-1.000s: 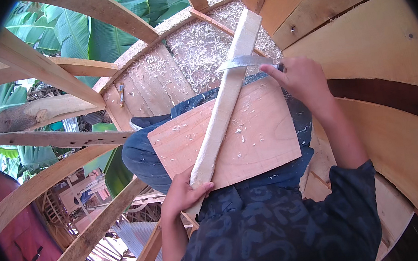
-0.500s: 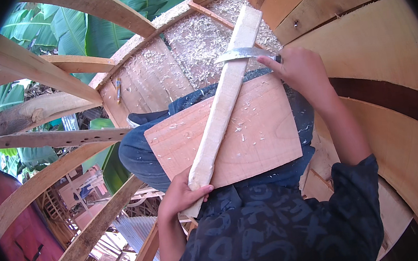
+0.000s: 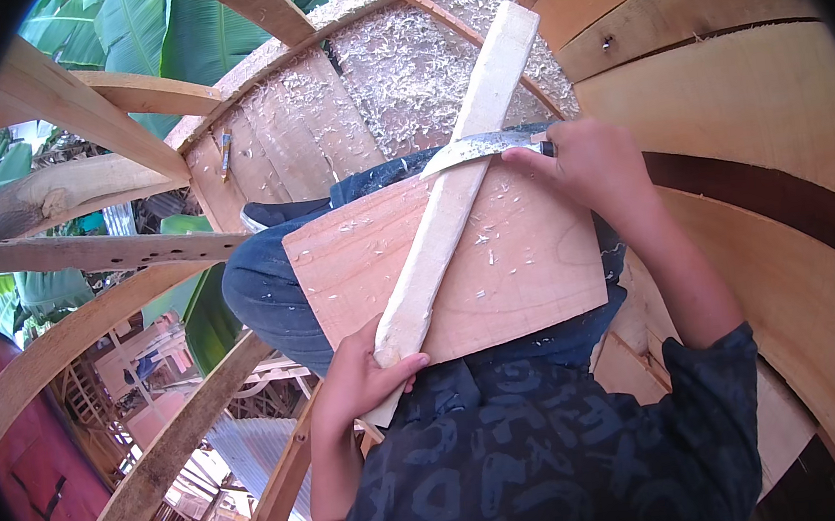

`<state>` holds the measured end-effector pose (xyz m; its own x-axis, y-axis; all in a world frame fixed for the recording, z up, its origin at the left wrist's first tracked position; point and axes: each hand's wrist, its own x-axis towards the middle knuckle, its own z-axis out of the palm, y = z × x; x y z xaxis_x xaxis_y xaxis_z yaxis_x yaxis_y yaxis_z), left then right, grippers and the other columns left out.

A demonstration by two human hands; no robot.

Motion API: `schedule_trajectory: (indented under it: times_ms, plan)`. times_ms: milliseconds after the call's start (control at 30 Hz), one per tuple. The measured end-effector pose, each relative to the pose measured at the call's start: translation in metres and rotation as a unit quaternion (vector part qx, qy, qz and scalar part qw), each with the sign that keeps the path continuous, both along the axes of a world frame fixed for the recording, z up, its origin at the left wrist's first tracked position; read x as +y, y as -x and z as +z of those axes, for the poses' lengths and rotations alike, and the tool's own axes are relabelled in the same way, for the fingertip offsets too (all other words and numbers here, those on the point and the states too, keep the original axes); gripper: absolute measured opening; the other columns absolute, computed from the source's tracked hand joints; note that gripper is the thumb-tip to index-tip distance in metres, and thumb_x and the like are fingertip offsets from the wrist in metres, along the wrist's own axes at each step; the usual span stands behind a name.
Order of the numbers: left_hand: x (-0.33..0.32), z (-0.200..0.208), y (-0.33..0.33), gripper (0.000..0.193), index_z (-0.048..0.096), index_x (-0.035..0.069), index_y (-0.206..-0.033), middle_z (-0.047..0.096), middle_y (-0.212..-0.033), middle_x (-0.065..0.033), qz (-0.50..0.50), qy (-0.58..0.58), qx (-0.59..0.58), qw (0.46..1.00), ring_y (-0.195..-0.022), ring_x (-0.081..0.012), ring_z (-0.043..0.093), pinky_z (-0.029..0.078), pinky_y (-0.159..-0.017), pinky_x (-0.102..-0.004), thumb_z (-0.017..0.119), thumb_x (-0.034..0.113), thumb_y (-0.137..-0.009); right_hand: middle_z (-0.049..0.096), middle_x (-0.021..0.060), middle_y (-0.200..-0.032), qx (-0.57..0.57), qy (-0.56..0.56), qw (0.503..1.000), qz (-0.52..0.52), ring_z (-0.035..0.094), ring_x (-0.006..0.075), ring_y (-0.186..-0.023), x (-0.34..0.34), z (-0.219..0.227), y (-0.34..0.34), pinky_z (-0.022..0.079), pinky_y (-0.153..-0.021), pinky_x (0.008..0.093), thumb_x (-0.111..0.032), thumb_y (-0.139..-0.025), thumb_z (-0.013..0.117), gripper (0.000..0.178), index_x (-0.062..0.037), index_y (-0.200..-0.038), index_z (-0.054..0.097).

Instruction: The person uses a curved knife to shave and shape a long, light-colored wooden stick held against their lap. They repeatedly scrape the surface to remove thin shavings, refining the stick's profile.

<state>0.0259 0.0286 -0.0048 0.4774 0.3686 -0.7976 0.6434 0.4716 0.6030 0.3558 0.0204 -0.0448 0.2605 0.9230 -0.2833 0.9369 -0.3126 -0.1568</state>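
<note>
A long pale strip of wood slants across my lap, its near end by my waist and its far end up and to the right. My left hand is closed round the near end, thumb on top. In my right hand is a knife with a curved, wide blade, its handle mostly hidden in my fist. The blade lies crosswise over the strip, past its middle, tip toward the left. Under the strip a flat wooden board rests on my thighs, sprinkled with shavings.
Curled wood shavings cover the planked floor ahead. A small yellow marker-like stick lies on the planks at left. Curved wooden ribs rise on the left, with banana-like leaves behind. A wall of curved planks stands close on my right.
The knife has come down along the strip toward me, and its blade has turned so more of its face shows. My left hand keeps its hold; the view has shifted slightly.
</note>
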Motion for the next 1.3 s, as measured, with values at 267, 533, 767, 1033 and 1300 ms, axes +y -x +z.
schedule_trajectory:
  times_ms: [267, 533, 767, 1033, 1300]
  plan:
    - [-0.006, -0.015, 0.018, 0.05, 0.055, -0.005, -0.122, 0.065, -0.075, -0.0064, 0.002, -0.008, -0.035, 0.999, -0.059, -0.0108, 0.062, 0.051, -0.056, -0.0261, 0.076, 0.017, -0.083, 0.062, 0.0224, -0.064, -0.038, -0.001, 0.991, -0.128, 0.064, 0.0381, -0.064, 0.009, 0.027, -0.036, 0.051, -0.059, 0.0451, -0.069, -0.089, 0.045, 0.077, 0.002, -0.067, 0.066]
    - [-0.007, -0.012, 0.013, 0.057, 0.051, -0.006, -0.13, 0.063, -0.076, -0.0045, -0.037, -0.058, -0.014, 0.998, -0.06, -0.0096, 0.06, 0.049, -0.055, -0.0257, 0.076, 0.013, -0.082, 0.065, 0.0179, -0.063, 0.008, 0.026, 1.0, 0.015, 0.067, 0.0333, -0.062, -0.003, 0.015, 0.019, 0.053, -0.056, 0.042, -0.073, -0.084, 0.047, 0.078, -0.0006, -0.065, 0.07]
    - [-0.008, -0.011, 0.014, 0.051, 0.059, -0.002, -0.118, 0.067, -0.068, -0.0086, -0.032, -0.089, -0.005, 0.995, -0.056, -0.015, 0.066, 0.052, -0.058, -0.0284, 0.076, 0.029, -0.081, 0.066, 0.0187, -0.066, 0.0, 0.014, 1.0, -0.003, 0.068, 0.0346, -0.066, 0.001, 0.009, 0.011, 0.054, -0.06, 0.0436, -0.076, -0.083, 0.047, 0.08, -0.0006, -0.067, 0.07]
    - [-0.01, -0.014, 0.015, 0.053, 0.059, -0.002, -0.117, 0.067, -0.068, -0.0099, -0.028, -0.097, -0.014, 0.995, -0.057, -0.0175, 0.068, 0.052, -0.058, -0.0298, 0.076, 0.032, -0.08, 0.066, 0.0197, -0.069, -0.041, 0.014, 0.999, -0.012, 0.068, 0.0343, -0.068, 0.004, 0.008, 0.007, 0.054, -0.06, 0.0439, -0.076, -0.083, 0.047, 0.081, 0.0004, -0.068, 0.069]
    - [-0.009, -0.013, 0.014, 0.055, 0.059, -0.003, -0.119, 0.068, -0.07, -0.0122, -0.029, -0.11, -0.018, 0.993, -0.058, -0.0183, 0.068, 0.053, -0.059, -0.0307, 0.076, 0.032, -0.081, 0.064, 0.0224, -0.067, -0.047, -0.016, 0.998, -0.044, 0.067, 0.0378, -0.069, 0.005, -0.001, -0.002, 0.052, -0.06, 0.0459, -0.071, -0.087, 0.048, 0.078, 0.0027, -0.073, 0.069]
